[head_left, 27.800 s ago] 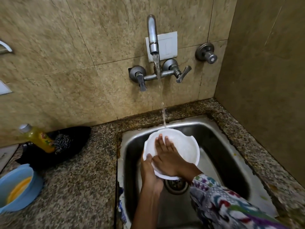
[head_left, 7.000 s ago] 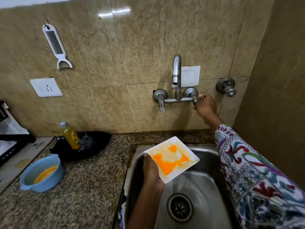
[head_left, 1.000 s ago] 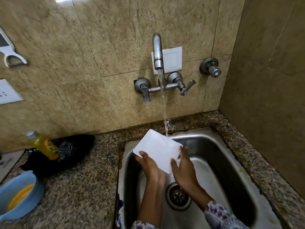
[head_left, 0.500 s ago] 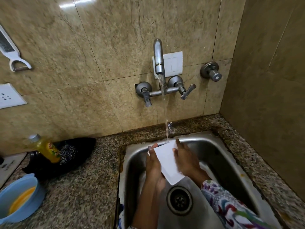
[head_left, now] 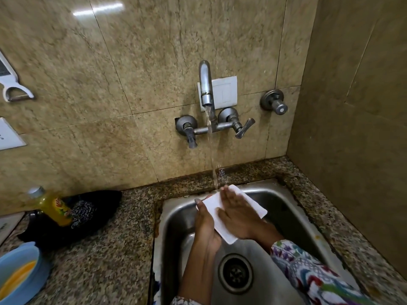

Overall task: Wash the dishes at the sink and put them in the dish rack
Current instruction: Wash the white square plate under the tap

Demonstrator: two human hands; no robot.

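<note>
Our left hand (head_left: 206, 225) grips the white plate (head_left: 222, 225) while our right hand (head_left: 236, 216) rubs it flat-fingered under running water (head_left: 212, 155); the blue bowl (head_left: 17, 274) on the desk looks unwashed.

Beige stone-tiled walls (head_left: 136, 62) meet speckled granite counter (head_left: 105, 260) — light glare overhead.

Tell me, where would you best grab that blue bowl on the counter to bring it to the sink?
Grip the blue bowl by its rim on the side nearest the sink, coming from above. It sits upright and open, with yellow residue inside, so a thumb-over-rim pinch probably keeps it level. Both hands are busy now with the white plate.
</note>
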